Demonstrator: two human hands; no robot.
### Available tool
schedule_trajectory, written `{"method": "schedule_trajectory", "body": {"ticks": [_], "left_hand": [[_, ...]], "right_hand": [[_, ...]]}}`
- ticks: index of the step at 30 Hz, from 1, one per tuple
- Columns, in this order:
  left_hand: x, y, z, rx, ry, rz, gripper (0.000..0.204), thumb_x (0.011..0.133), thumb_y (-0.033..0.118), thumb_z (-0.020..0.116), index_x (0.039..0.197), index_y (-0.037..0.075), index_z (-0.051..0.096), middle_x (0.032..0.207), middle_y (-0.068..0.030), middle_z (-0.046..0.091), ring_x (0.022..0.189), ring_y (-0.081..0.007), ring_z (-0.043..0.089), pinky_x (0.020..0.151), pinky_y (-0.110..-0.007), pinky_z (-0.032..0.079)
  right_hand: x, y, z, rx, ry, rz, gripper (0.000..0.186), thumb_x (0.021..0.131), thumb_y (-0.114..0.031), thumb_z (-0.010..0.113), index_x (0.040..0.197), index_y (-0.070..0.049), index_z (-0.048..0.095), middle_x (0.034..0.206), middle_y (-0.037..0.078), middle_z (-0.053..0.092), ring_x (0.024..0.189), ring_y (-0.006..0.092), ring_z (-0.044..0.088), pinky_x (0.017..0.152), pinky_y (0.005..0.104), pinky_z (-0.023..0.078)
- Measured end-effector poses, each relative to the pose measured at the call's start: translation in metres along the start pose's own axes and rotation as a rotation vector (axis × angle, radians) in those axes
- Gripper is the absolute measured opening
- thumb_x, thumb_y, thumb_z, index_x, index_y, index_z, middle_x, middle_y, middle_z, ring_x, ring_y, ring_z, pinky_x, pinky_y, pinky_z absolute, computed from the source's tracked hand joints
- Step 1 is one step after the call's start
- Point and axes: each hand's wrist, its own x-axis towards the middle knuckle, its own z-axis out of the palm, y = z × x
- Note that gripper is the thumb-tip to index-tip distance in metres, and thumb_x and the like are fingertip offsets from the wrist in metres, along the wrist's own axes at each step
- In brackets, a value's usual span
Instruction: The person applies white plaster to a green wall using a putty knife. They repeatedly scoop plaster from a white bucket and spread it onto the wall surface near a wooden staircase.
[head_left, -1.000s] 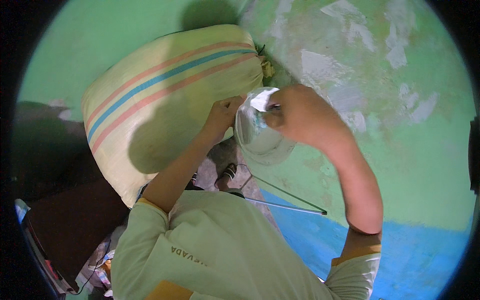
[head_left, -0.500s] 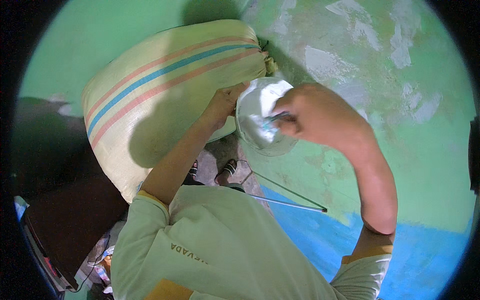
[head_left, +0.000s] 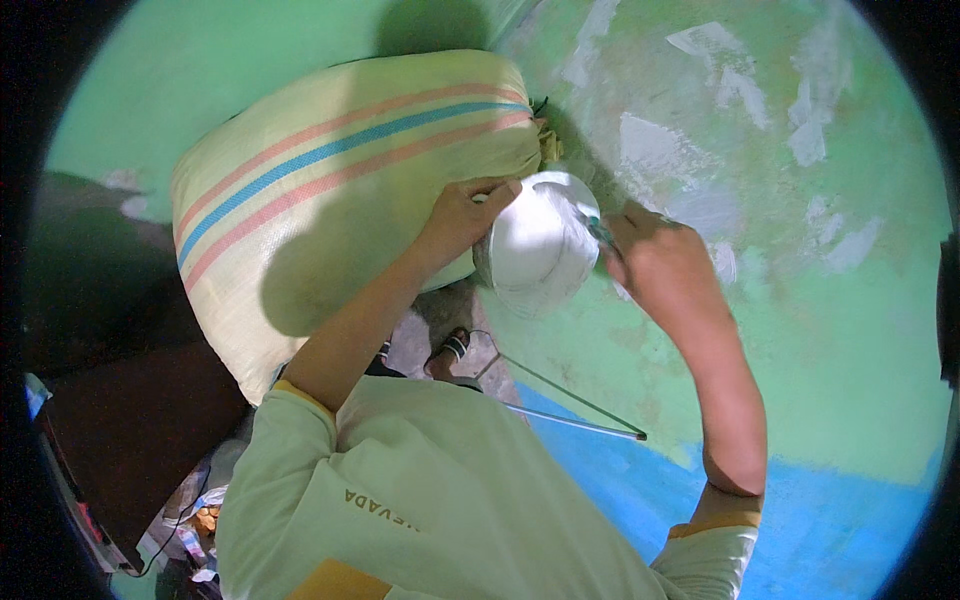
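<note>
A round, see-through plastic tub (head_left: 522,303) with a bright white coating or paste (head_left: 540,235) inside is tilted toward me. My left hand (head_left: 466,218) grips its upper left rim, thumb over the edge. At the tub's right edge, my right hand (head_left: 658,258) is closed round a small tool (head_left: 598,230) with a teal part. The tool's working end lies against the rim, and its exact kind is hard to make out.
A big stuffed woven sack (head_left: 330,200) with pink and blue stripes stands to the left. The green wall (head_left: 820,340) on the right bears whitish patches (head_left: 655,145) and a blue lower band (head_left: 610,480). A thin rod (head_left: 575,422) is below, beside my feet; dark furniture (head_left: 130,440) is at lower left.
My right hand has moved right with the tool, from over the tub's inside to its right edge. The tub now tips more toward me, still in my left hand.
</note>
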Motion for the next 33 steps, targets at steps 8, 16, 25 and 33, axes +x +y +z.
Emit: {"method": "schedule_trajectory", "body": {"ticks": [8,16,25,33], "left_hand": [[0.001,-0.028,-0.004,0.049,0.080,0.079,0.050,0.088,0.045,0.067,0.116,0.003,0.070,0.100,-0.0184,0.071,0.089,-0.0226,0.068,0.082,-0.031,0.052],[-0.002,-0.022,0.004,-0.036,0.162,0.142,0.044,0.090,0.038,0.069,0.118,0.005,0.069,0.106,-0.0163,0.069,0.088,-0.0211,0.064,0.081,-0.031,0.050],[-0.004,-0.009,0.003,-0.132,0.215,0.218,0.042,0.090,0.031,0.070,0.122,0.003,0.066,0.098,-0.0098,0.067,0.087,-0.0142,0.062,0.076,-0.028,0.049],[-0.005,-0.029,0.011,-0.038,0.397,0.512,0.043,0.092,0.028,0.069,0.125,0.001,0.063,0.107,-0.0103,0.061,0.096,-0.0151,0.059,0.083,-0.027,0.048]], "right_hand": [[-0.014,-0.026,0.029,0.129,0.110,-0.044,0.028,0.086,-0.021,0.068,0.110,-0.006,0.068,0.091,0.011,0.063,0.072,0.0272,0.066,0.061,0.0386,0.055],[-0.036,-0.024,0.066,0.102,0.244,0.009,0.030,0.084,-0.021,0.071,0.110,-0.007,0.069,0.093,0.011,0.065,0.072,0.0268,0.066,0.060,0.0385,0.055],[-0.026,-0.017,0.060,0.037,0.297,0.200,0.033,0.085,-0.018,0.071,0.116,-0.006,0.067,0.093,0.013,0.064,0.069,0.0279,0.067,0.059,0.0381,0.056],[-0.021,-0.087,0.081,0.597,0.326,0.411,0.030,0.090,-0.017,0.064,0.115,-0.002,0.063,0.091,0.019,0.063,0.068,0.0362,0.064,0.059,0.0442,0.054]]}}
